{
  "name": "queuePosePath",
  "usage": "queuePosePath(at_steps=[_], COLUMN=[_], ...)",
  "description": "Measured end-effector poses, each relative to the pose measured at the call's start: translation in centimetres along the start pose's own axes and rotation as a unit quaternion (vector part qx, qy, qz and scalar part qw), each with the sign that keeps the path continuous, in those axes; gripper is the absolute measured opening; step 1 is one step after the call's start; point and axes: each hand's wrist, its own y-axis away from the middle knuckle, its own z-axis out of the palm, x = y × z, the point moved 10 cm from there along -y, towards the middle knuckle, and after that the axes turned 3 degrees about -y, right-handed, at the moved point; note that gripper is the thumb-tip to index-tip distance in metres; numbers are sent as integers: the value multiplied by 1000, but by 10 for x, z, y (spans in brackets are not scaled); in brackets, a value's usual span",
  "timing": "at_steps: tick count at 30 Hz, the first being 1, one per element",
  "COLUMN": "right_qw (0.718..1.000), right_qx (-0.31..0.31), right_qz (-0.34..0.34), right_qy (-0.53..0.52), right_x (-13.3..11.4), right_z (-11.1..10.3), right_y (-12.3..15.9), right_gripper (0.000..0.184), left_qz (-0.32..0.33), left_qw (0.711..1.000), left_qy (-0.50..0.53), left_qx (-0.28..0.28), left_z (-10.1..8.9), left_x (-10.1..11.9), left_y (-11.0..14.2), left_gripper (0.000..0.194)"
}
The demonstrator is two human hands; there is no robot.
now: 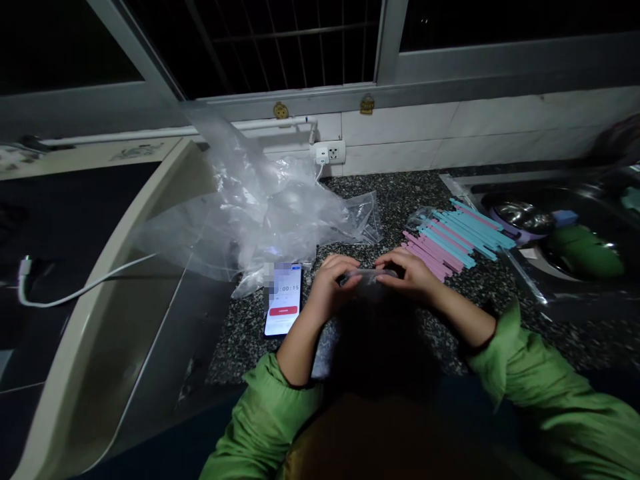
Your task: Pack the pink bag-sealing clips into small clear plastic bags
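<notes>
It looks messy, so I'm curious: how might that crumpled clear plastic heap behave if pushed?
The crumpled clear plastic heap is probably floppy, given its loose folds. It seems light for its bulk, being translucent. Its sheen suggests slipperiness.

On the phone (283,323) lying to my left, I can read ":00:15", with a pixelated patch just before it. The writing on the red button (283,311) below is too small for me to read.
</notes>
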Motion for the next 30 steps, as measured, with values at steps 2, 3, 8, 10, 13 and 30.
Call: queuePosePath(at_steps=[2,3,8,10,13,30], right_qw=[997,994,962,948,941,914], right_qx=[-17,-25,-74,-88,-108,-10], right_qz=[64,90,183,211,235,275], right_qy=[-34,-56,-187,-221,-220,-297], right_x=[14,19,30,32,35,36], right_z=[4,7,29,36,41,39], right_y=[3,5,14,18,24,23], right_gripper=[23,24,27,29,30,37], left_qz=[-75,-112,-174,-172,-169,-281], left_qw=[996,992,979,978,978,919], left_qy=[38,50,81,86,96,276], left_qx=[2,11,73,83,81,27], left_z=[0,-1,-10,-11,-11,16], left_x=[-13,-19,-32,-33,-33,-45], left_y=[3,5,12,12,10,15], left_gripper=[8,9,15,15,15,34])
